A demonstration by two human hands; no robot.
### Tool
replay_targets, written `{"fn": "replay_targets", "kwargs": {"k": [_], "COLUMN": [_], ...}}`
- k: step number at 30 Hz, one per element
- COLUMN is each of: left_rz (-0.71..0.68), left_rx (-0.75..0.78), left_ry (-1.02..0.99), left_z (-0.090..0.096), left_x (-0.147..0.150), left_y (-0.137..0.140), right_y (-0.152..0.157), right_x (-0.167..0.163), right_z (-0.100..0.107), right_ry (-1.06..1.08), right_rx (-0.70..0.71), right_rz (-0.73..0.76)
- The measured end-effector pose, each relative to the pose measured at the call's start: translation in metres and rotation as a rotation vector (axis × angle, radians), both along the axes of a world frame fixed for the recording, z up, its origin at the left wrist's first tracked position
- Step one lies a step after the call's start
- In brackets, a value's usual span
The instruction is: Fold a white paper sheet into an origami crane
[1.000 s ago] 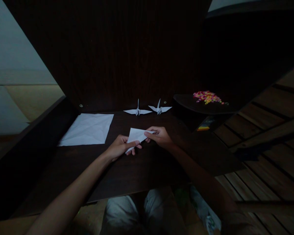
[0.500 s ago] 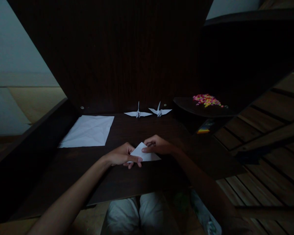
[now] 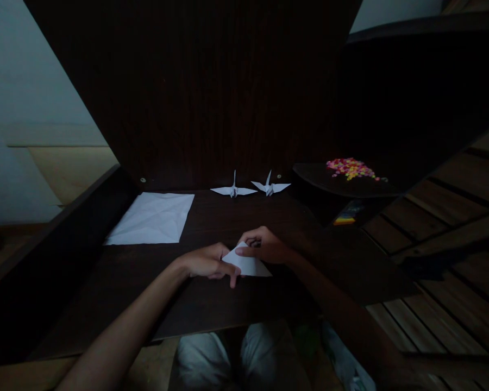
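Two cranes (image 3: 234, 191) look finished, your left hand (image 3: 207, 262) and right hand (image 3: 268, 246) pinch a seemingly half-done paper triangle (image 3: 252, 266), and a sheet (image 3: 152, 220) lies flat.

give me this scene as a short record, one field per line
left hand: holds the folded white paper
right hand: holds the same paper, thumb near its top corner
flat sheet: white, creased, lying left on the desk
paper cranes: two, side by side at the back
small colourful pieces: spread on the shelf at right
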State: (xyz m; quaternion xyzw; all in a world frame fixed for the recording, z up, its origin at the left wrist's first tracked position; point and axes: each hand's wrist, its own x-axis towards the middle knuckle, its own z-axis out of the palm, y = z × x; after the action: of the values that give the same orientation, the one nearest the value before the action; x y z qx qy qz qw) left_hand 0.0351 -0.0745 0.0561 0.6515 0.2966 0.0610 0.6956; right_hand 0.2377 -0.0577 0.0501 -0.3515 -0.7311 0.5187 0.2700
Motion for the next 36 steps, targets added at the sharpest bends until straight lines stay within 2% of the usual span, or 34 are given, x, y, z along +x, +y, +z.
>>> {"fn": "replay_targets", "kwargs": {"k": [3,9,12,16,20,23,27,30,32,36], "left_rz": [-0.097,-0.087,-0.031,0.105,0.187,0.323,0.665,0.893,0.973,1.019], "left_rx": [-0.009,0.08,0.081,0.074,0.076,0.12,0.185,0.161,0.14,0.124], "left_ry": [-0.02,0.024,0.02,0.022,0.038,0.036,-0.076,-0.194,-0.245,-0.331], "left_z": [-0.002,-0.007,-0.008,-0.008,-0.007,-0.005,-0.002,-0.004,-0.008,-0.014], "left_x": [0.001,-0.004,-0.004,-0.002,-0.003,-0.005,-0.007,-0.006,-0.004,-0.001], "left_y": [-0.002,0.001,0.002,0.003,0.004,0.006,0.013,0.017,0.019,0.021], "right_y": [-0.001,-0.002,0.0,0.004,0.006,0.007,0.01,0.012,0.013,0.014], "right_x": [0.0,0.001,0.002,0.004,0.007,0.006,0.002,0.001,0.0,-0.003], "right_z": [0.002,0.003,0.003,0.002,-0.002,-0.005,-0.007,-0.008,-0.01,-0.015], "right_ry": [0.025,0.011,-0.007,-0.017,-0.049,-0.035,0.143,0.25,0.272,0.258], "right_rx": [0.022,0.064,0.044,0.022,0.025,0.011,-0.094,-0.142,-0.194,-0.284], "right_rz": [-0.011,-0.052,-0.033,-0.081,-0.032,-0.057,-0.196,-0.215,-0.193,-0.175]}}
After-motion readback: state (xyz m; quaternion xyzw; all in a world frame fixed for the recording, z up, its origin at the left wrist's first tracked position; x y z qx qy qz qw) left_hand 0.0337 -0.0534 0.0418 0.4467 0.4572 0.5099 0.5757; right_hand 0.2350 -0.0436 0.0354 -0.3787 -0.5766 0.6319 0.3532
